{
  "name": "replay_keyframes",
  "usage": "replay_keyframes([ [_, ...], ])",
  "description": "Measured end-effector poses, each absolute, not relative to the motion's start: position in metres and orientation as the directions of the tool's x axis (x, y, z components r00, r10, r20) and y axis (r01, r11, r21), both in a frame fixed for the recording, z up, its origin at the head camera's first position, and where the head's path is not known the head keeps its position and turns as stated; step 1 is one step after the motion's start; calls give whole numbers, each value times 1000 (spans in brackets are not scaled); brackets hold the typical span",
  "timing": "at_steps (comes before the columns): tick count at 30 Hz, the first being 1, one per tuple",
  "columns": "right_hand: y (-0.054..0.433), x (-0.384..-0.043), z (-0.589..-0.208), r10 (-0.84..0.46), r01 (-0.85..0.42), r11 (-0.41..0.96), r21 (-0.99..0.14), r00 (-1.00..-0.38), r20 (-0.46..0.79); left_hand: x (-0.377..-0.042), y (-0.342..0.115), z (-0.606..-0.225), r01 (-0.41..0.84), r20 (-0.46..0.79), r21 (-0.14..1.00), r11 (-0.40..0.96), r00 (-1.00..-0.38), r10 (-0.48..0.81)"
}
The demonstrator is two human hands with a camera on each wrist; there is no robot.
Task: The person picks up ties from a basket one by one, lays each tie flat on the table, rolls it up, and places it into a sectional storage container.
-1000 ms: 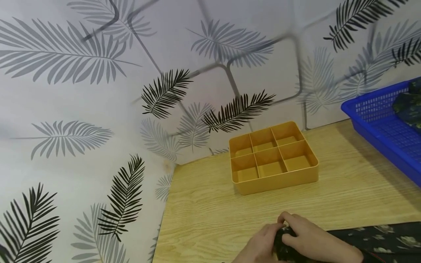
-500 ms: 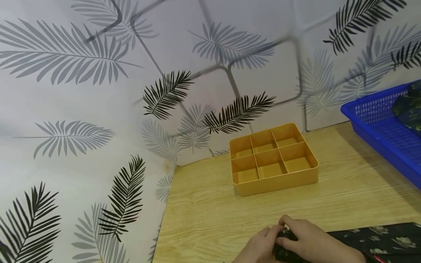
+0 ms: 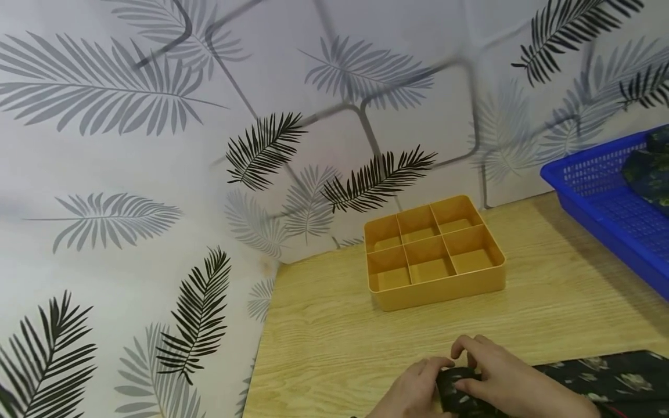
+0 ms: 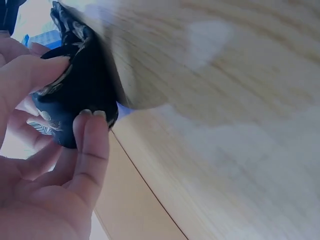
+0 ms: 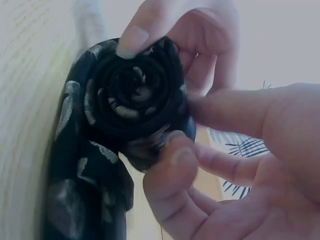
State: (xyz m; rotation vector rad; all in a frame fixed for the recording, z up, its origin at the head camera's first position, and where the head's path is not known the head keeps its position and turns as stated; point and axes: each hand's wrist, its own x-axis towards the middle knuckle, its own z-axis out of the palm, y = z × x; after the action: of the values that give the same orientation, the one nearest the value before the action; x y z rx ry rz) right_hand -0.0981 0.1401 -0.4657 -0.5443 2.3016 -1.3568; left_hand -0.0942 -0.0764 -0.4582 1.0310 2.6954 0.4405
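A dark, floral-patterned strip of cloth is partly wound into a tight roll (image 3: 460,386), low in the head view. Its folded flat length (image 3: 617,377) trails over the table to the right. My left hand (image 3: 410,389) holds the roll from the left; in the left wrist view its fingertips pinch the roll's edge. From the right, my right hand (image 3: 504,374) grips the roll between thumb and bent fingers. The right wrist view shows the spiral end (image 5: 132,95), with fingers of both hands around it. The lower part of the roll is cut off in the head view.
A yellow tray (image 3: 436,290) with several compartments stands beyond the hands, near the patterned wall. At the right edge, a blue plastic basket (image 3: 606,223) holds a dark green patterned cloth (image 3: 650,177). The table (image 3: 308,337) has a light wood grain.
My right hand has shifted slightly right, its fingers arching higher over the roll. More of the roll shows between the hands. My left hand has barely moved.
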Motion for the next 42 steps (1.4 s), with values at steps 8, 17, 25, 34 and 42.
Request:
replay_keyframes([
  [8,145,-97,-465,-518,-127,421,-898,-847,-123,-92,-71,-450,596,-77,373,712,-744,663],
  [17,135,-96,-462,-408,-18,530,-848,-882,-236,-94,-51,-443,504,-236,309,807,-781,578],
  [25,128,-98,-466,-341,22,610,-792,-895,-288,-90,-54,-445,662,-38,287,692,-714,699],
  [34,139,-97,-469,-423,-82,550,-831,-886,-192,-85,-60,-450,684,43,247,686,-715,697],
  [42,153,-102,-477,-612,-55,244,-968,-783,-109,-89,-66,-457,595,-77,294,748,-766,639],
])
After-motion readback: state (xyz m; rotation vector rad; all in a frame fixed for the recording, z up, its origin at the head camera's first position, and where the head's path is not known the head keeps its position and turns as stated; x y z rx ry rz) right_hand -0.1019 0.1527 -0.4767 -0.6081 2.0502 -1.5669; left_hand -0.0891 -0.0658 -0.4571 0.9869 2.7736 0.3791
